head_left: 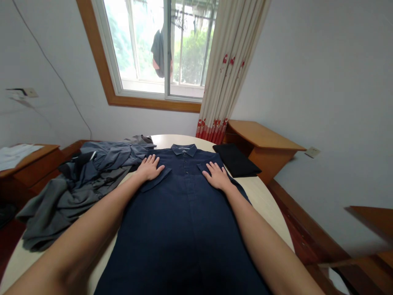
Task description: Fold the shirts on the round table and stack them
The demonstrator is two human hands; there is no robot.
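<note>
Mainly across the round table, dark shirt with collar at 12 o'clock. Rumpled clothes at 10, black cloth at 2. Left hand at 11, right hand at 1, flat atop shirt's upper half, fingers apart.

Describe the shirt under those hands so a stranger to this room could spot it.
Below the window stands a pale, rounded table. Along its middle lies a navy shirt, collar toward the window, left hand and right hand resting on it. It is spread flat, unlike the crumpled clothes at its left and the folded black cloth at its right.
</note>
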